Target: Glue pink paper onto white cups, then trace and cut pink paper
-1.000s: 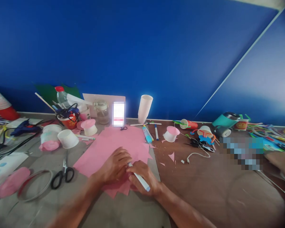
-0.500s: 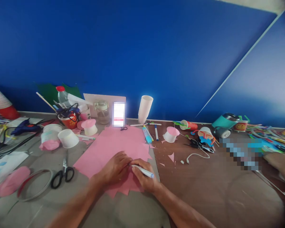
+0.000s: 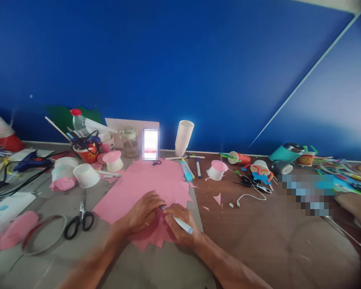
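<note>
A large pink sheet [image 3: 144, 180] with jagged edges lies on the table in the middle of the view. My right hand [image 3: 182, 224] is closed around a white marker [image 3: 183, 224] with a pale blue end, its other end down by the sheet between my hands. On the sheet just to the left rests my left hand [image 3: 144, 210], fingers curled near the marker's front end. Whether that hand grips anything is hidden by its fingers.
Black-handled scissors [image 3: 80, 220] and a tape ring [image 3: 45, 235] lie to the left. White cups [image 3: 184, 138] lean stacked at the back. A pink-topped cup [image 3: 216, 170] stands right of the sheet. Another person's hand [image 3: 353, 206] shows at the far right.
The marker's rear end has moved slightly down and left with my right hand. My left hand has shifted a little on the sheet.
</note>
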Motion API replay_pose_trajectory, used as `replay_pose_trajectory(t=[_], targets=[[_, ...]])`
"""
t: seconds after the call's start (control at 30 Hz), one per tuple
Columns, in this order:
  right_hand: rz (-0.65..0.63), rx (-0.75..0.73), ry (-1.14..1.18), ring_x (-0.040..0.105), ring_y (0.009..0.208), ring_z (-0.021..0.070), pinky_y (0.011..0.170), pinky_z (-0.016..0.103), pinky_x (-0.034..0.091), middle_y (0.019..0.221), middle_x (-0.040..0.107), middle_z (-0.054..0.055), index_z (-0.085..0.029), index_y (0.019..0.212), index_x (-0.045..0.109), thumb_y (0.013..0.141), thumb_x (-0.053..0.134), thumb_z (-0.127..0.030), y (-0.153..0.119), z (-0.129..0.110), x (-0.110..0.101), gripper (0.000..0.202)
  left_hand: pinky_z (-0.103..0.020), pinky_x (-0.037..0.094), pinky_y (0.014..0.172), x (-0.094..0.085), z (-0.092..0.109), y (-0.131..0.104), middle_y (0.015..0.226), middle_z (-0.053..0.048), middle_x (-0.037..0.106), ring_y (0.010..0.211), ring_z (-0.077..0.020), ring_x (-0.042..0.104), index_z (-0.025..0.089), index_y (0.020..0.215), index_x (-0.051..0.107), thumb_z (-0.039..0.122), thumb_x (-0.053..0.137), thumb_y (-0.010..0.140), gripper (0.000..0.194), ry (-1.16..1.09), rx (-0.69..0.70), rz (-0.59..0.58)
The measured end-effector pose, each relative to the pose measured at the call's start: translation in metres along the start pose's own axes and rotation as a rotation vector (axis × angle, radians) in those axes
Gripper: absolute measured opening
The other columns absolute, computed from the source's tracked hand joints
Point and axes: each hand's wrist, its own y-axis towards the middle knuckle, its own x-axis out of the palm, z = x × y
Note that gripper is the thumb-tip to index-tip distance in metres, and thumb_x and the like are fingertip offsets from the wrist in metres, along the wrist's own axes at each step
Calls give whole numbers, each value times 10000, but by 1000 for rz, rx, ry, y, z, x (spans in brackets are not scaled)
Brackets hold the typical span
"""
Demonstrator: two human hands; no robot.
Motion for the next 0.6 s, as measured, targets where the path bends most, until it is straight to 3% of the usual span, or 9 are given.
replay_pose_trajectory(t=[0.27, 0.6], targets=[[-13, 31, 44, 615, 687, 159, 670, 294, 516, 769, 682, 34, -205, 926, 647, 953, 476, -252, 2, 0, -3, 179, -373, 466, 866, 5, 7, 6, 831, -52, 673, 784, -184, 574, 192, 890, 568, 137, 345, 950, 238, 11, 11, -25], [-42, 2, 4, 607, 658, 161, 642, 290, 488, 723, 667, 29, -212, 890, 653, 947, 463, -250, 1, 1, 0, 201, -360, 442, 731, 6, 9, 7, 764, -46, 585, 730, -192, 500, 206, 773, 473, 106, 345, 883, 196, 29, -28, -100]])
